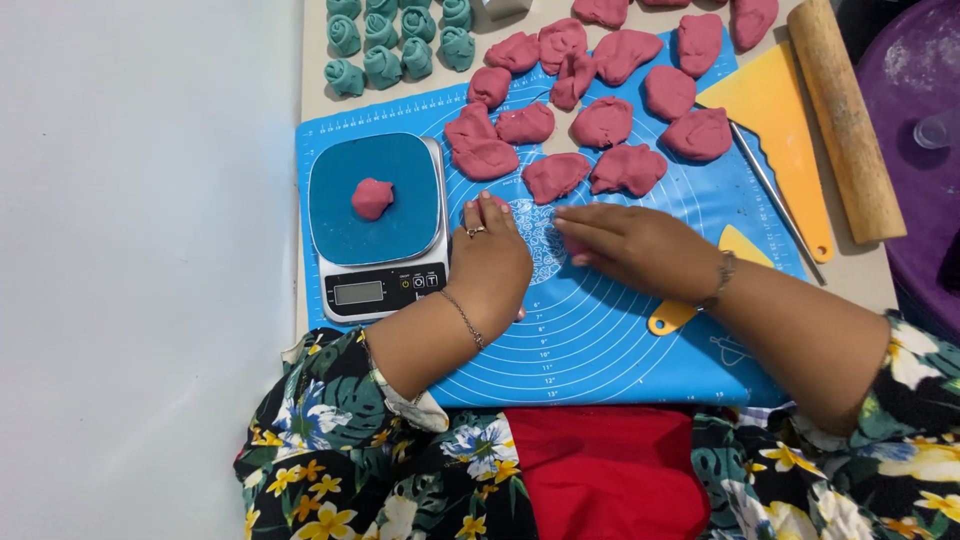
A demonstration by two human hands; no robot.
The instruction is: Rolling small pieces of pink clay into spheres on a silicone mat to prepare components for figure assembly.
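My left hand lies palm down on the blue silicone mat, just right of the kitchen scale; what is under the palm is hidden. It wears a ring and a thin bracelet. My right hand lies beside it, fingers pointing left and pressing on a small pink dough piece, of which only a sliver shows. One pink dough lump sits on the scale's blue platform. Several torn pink dough pieces are spread over the far half of the mat.
Several teal dough rolls stand at the back left. A yellow scraper, a thin metal tool and a wooden rolling pin lie to the right. A second yellow scraper sits under my right wrist. A purple bowl is far right.
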